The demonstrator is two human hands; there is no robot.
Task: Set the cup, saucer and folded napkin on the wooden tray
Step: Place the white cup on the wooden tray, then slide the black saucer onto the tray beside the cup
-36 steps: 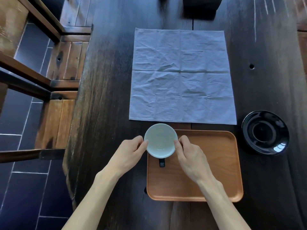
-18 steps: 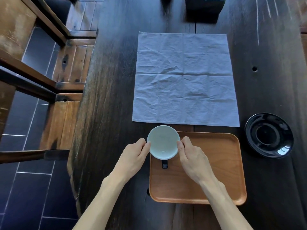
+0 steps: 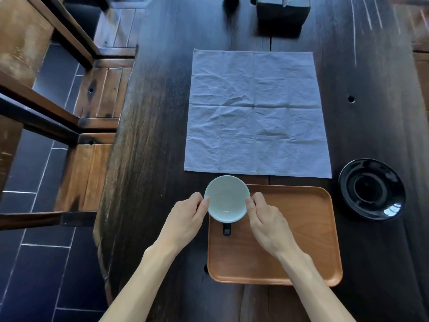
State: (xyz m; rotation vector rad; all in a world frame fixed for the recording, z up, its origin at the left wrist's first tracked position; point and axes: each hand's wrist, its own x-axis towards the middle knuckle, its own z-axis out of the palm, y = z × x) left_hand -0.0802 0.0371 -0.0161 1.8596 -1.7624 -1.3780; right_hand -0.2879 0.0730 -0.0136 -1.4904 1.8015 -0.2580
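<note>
Fingers of our left hand [image 3: 185, 219] and right hand [image 3: 267, 219] curl against opposite sides of the pale celadon round ceramic cup [image 3: 227, 198], thumbs pressed to its rim, so we hold it between both hands. We have the cup over the far left corner of the rounded rectangular wooden tray [image 3: 301, 240], its dark handle [image 3: 226, 229] pointing toward us. Our crumpled pale grey cloth napkin [image 3: 256, 112] lies spread flat and unfolded on the dark wooden desk [image 3: 157, 135], just beyond the tray. Our glossy black round saucer [image 3: 372, 189] sits on the desk just right of the tray.
</note>
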